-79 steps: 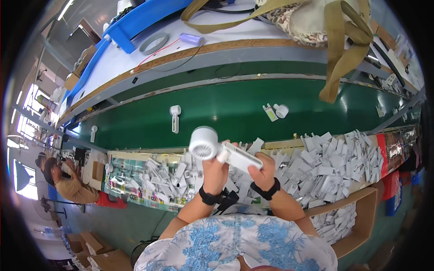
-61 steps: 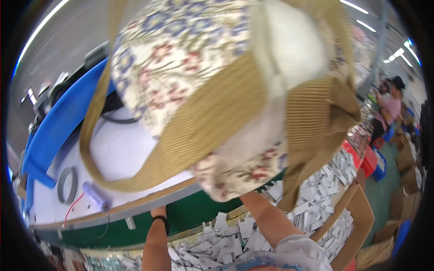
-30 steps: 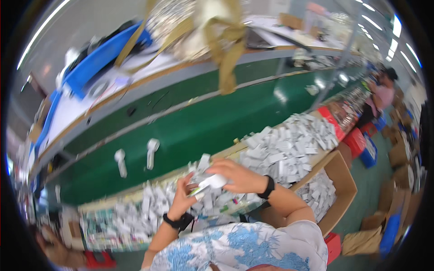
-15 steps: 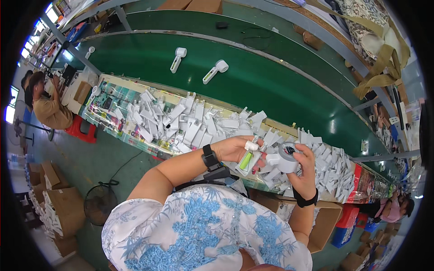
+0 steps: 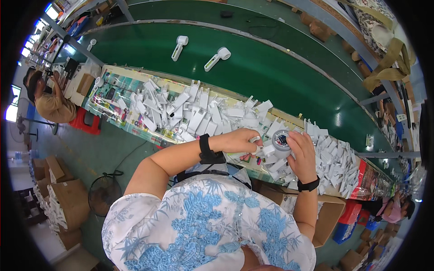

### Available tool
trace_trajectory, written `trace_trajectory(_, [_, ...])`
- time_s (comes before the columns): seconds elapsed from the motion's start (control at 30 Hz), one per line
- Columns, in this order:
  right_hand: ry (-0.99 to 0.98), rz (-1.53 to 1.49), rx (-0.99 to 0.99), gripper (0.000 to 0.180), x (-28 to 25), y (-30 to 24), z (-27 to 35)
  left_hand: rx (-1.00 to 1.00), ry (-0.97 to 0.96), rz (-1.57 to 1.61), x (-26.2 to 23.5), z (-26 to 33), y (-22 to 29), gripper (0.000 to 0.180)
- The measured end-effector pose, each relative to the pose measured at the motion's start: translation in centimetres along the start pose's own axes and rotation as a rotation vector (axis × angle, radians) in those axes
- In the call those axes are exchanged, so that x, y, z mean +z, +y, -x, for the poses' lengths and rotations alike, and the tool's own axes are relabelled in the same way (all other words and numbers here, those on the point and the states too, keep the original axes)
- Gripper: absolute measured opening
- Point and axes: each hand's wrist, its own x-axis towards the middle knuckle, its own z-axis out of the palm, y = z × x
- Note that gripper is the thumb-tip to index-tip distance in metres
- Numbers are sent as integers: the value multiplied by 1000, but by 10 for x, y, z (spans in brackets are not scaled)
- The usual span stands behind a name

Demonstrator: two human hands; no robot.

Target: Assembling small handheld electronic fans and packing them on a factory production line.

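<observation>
The small white fan (image 5: 276,143) looks light and rigid, a hard plastic shell that should stand a firm pinch, though its smooth skin could slip and the round head with its open dark centre is likely the delicate part. It is best taken by the rim of the head and along the handle, not across the open face. It sits just above the near edge of the bench (image 5: 135,128), between the two hands. The right hand (image 5: 302,151) has its grip closed around the round head; the left hand (image 5: 237,141) appears to pinch the handle end, though the fingers hide the contact. Loose white plastic parts (image 5: 190,113) lie heaped on the bench, left and right. Beyond, two finished fans (image 5: 217,58) rest on the green conveyor belt (image 5: 280,72).
</observation>
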Motion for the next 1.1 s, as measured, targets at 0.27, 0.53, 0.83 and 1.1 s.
trace_trajectory(0.27, [-90, -244, 121, 58, -5, -12, -8, 36, 164, -430, 0, -2, 0, 21])
trace_trajectory(0.53, [-379, -488, 339, 59, 5, -21, -10, 230, 176, -1089, 8, 2, -23, 24])
trace_trajectory(0.83, [-319, -672, 365, 64, 49, -4, 9, 43, 13, -1046, -4, 3, -17, 22])
trace_trajectory(1.1, [-134, -776, 992, 63, 178, 116, 46, -15, 299, 317, -17, -34, -31, 21])
